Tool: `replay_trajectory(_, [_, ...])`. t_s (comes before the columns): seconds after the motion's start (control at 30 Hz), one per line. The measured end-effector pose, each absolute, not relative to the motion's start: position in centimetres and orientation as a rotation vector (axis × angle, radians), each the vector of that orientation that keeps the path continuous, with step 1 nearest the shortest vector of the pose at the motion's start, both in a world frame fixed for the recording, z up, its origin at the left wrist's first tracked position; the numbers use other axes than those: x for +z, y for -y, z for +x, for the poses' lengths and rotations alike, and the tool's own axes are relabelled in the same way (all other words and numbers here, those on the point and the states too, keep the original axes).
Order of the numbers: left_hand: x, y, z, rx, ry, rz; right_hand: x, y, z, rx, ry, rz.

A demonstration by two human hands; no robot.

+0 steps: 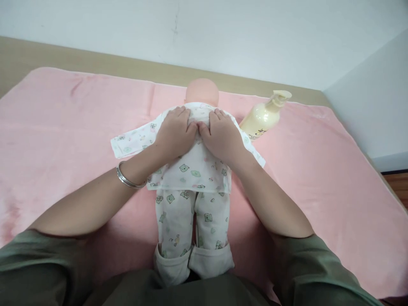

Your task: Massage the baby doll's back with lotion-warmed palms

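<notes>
Dark green sleeves (35,265) at eight and four o'clock, closest to camera. Pink blanket (318,182) fills most of the view. Doll (195,175) lies mid-blanket, head at twelve, legs toward six, in printed top and cuffed trousers (175,225); probably face-down, face not visible. Cream pump bottle (263,117) at two o'clock, just beside doll. Left hand (176,132) and right hand (221,138) rest flat across doll's upper body, fingers extended, thumbs meeting. Silver bangle (127,179) on left wrist, between eight and nine.

The white printed long-sleeved top (197,172) looked like matt cloth; the round pink doll head (202,90), smooth plastic; the cream pump bottle (263,117), glossy plastic; the silver ring-shaped bangle (122,177), shiny metal.
</notes>
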State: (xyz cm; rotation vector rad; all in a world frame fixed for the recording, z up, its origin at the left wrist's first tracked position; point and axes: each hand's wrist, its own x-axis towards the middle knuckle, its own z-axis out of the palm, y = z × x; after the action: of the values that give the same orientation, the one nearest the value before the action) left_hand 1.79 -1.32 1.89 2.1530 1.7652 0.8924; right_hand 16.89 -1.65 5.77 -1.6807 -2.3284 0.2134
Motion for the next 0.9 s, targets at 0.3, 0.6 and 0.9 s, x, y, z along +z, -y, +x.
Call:
replay_trajectory(0.3, [0.7,0.6,1.3,1.042,-1.716,2.001,6.0,4.2,15.5,0.239,2.437,-1.638])
replay_trajectory(0.6, [0.8,0.9,1.4,1.078,-1.718,2.010,4.6,0.0,16.9,0.373,2.243,-1.727])
replay_trajectory(0.9, [0.3,0.7,1.3,1.117,-1.720,2.006,4.4,0.2,17.0,0.333,2.264,-1.715])
